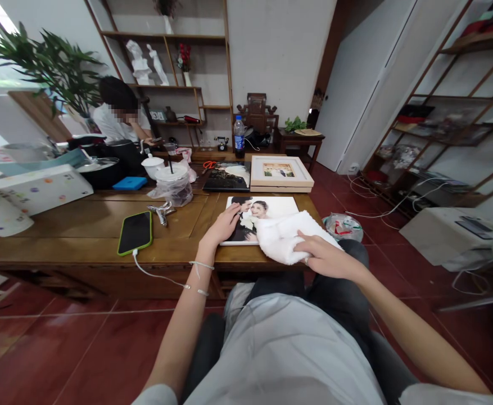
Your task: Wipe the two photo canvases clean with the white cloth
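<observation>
A wedding photo panel (282, 206) with a white background lies flat near the table's front edge. My left hand (226, 224) rests on its left side, fingers stretched out over the picture. In my right hand (320, 253) is a white fluffy cloth (286, 236), gripped at its near right part. The cloth covers the panel's lower right portion and hangs past the table edge. Behind the panel lie a framed photo (280, 173) with a wide pale frame and a dark photo panel (227, 176).
On the wooden table (179, 242) are a charging phone (135, 232), a bagged drink cup (172, 183), orange scissors (209, 165) and a cola bottle (239, 138). A person (120, 115) sits across at the left. A bin (344, 226) stands right of the table.
</observation>
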Demonstrator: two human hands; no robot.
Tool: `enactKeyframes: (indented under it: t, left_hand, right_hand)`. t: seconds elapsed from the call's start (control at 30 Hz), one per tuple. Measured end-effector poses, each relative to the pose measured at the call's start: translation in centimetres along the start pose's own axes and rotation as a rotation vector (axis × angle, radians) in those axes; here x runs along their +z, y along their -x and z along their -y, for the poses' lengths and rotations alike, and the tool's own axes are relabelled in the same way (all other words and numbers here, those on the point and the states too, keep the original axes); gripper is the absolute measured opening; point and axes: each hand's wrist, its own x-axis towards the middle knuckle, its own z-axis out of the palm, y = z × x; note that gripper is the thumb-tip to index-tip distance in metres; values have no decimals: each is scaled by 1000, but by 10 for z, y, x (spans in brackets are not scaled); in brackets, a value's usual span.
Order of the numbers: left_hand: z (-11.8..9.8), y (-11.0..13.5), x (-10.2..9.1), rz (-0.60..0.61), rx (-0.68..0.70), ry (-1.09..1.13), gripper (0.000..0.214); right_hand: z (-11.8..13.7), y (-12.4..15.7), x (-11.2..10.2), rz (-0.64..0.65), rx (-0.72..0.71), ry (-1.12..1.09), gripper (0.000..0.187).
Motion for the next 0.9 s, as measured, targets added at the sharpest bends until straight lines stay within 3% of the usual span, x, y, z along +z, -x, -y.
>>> enactKeyframes:
  t: [0.13, 0.27, 0.47, 0.6, 0.73, 0.9]
  left_hand:
    - [1, 0, 0, -2, 8, 1, 42]
    - [2, 0, -1, -1, 8, -5, 43]
    - [1, 1, -2, 7, 7, -10, 42]
    - [-1, 0, -2, 12, -3, 0, 42]
    - [0, -1, -2, 10, -7, 2, 42]
    - [0, 0, 0, 0, -10, 6, 42]
  right_hand:
    - [-12, -18, -8, -17, -37, -127, 26]
    - [-41, -59, -16, -74, 42, -231, 17]
    - [-88, -120, -27, -143, 170, -300, 31]
    - [-108, -141, -31, -168, 230, -306, 36]
    - [-101, -140, -26, -199, 216, -265, 36]
    - [-60, -103, -12, -138, 93, -179, 31]
